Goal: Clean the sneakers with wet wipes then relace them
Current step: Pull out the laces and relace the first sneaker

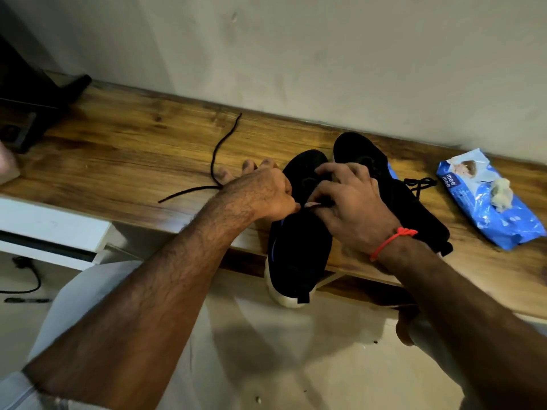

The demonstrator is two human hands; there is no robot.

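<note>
sneakers, 2 black ones, lie side by side on the wooden shelf against the wall; i read the view from left to right. far left: a dark object stands at the shelf's end. next, a loose black lace trails across the wood, its near part running under my left hand. that hand's thumb and curled forefinger pinch something small at the tongue of the near sneaker; the other fingers stretch out over the shelf, and i cannot tell exactly what is pinched. the near sneaker's white-soled heel overhangs the shelf's front edge. my right hand, a red thread at its wrist, curls its fingers onto the same sneaker's lacing area, fingertips meeting the left hand's. behind it lies the far sneaker, still laced, its bow on the wood. far right: a blue pack of wet wipes, a crumpled used wipe on top.
</note>
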